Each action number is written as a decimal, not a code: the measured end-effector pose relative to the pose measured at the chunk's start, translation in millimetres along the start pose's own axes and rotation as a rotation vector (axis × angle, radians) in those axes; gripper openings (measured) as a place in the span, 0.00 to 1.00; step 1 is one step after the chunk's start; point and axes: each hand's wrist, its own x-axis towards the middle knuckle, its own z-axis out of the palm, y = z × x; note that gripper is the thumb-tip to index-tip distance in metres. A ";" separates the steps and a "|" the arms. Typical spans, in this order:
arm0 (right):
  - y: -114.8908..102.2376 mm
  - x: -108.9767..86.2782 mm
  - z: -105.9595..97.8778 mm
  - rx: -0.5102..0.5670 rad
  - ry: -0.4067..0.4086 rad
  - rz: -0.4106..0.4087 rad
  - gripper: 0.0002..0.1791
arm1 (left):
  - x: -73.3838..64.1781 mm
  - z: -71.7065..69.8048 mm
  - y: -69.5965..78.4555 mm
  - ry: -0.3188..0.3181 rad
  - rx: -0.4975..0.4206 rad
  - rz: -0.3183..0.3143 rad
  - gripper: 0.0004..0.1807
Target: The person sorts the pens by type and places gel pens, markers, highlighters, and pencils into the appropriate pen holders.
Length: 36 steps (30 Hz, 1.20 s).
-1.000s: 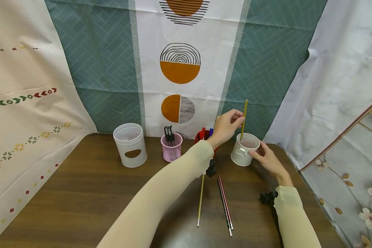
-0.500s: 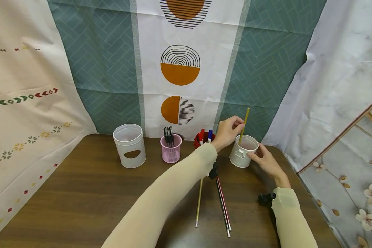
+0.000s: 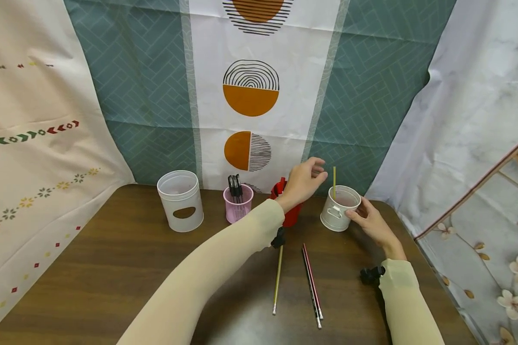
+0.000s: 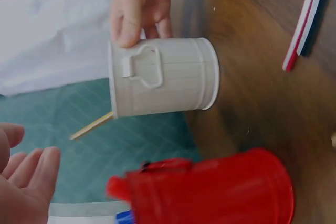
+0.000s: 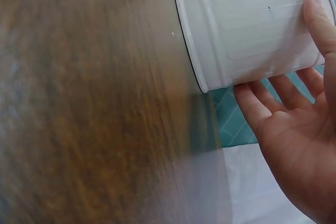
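Note:
A small white metal cup (image 3: 335, 218) with a side handle stands at the back right of the table. My right hand (image 3: 372, 224) holds it from the right, thumb on the near side and fingers round the back, as the right wrist view also shows on the white cup (image 5: 252, 35). One yellow pencil (image 3: 334, 182) leans inside, its upper end above the rim. Left of the cup, my left hand (image 3: 304, 182) hovers with loosely bent fingers and holds nothing. In the left wrist view its fingers (image 4: 44, 174) are apart from the pencil (image 4: 92, 125).
A red cup (image 3: 291, 218) with markers stands behind my left wrist. Further left are a pink cup (image 3: 237, 211) with black pens and a white holder (image 3: 185, 225) with an oval hole. A gold pencil (image 3: 278, 282) and two striped pencils (image 3: 312, 285) lie in front.
The yellow pencil has gone down into the white cup. My left hand has let go of it and moved left. The right hand still holds the cup.

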 end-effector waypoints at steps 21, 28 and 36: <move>2.0 2.0 1.5 0.021 0.004 -0.006 0.40 | -134.4 -44.2 -26.4 -0.374 0.247 -0.089 0.09; 0.4 3.4 2.0 0.036 0.008 0.002 0.40 | -163.3 -42.4 -35.9 -0.470 0.368 -0.129 0.17; 0.5 1.4 0.7 0.004 0.008 0.009 0.40 | -180.6 -31.9 -36.0 -0.491 0.576 -0.093 0.26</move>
